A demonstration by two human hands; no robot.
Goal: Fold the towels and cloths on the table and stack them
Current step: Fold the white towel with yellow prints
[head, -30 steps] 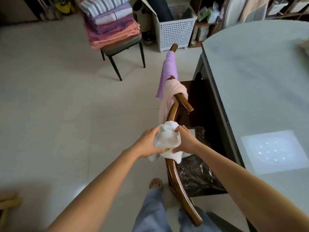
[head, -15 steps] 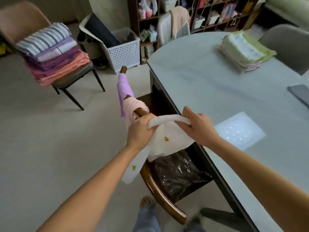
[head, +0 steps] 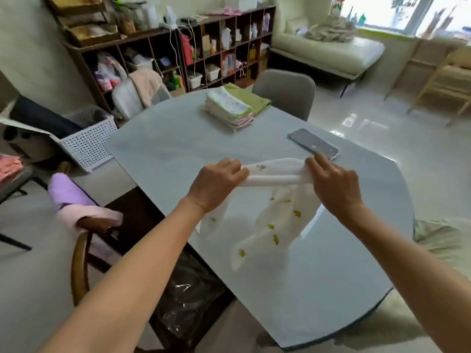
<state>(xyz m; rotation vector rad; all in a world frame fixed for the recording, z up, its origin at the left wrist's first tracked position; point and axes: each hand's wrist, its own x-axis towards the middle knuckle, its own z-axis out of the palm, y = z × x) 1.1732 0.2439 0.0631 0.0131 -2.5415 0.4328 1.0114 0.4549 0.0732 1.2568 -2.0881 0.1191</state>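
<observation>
A person's left hand (head: 216,184) and right hand (head: 334,186) each grip an end of a white cloth (head: 277,215) dotted with yellow, fingers curled round it, holding it stretched above the pale surface (head: 178,149). A stack of folded cloths (head: 235,107) lies at the far side, a phone (head: 313,144) nearby.

Left hand (head: 216,183) and right hand (head: 334,184) extended forward, fingers curled, gripping.

Two hands: left (head: 216,183), right (head: 335,186). One white cloth (head: 277,207) over the table (head: 178,149), one folded stack (head: 235,105) near its far edge, one phone (head: 313,143).
</observation>
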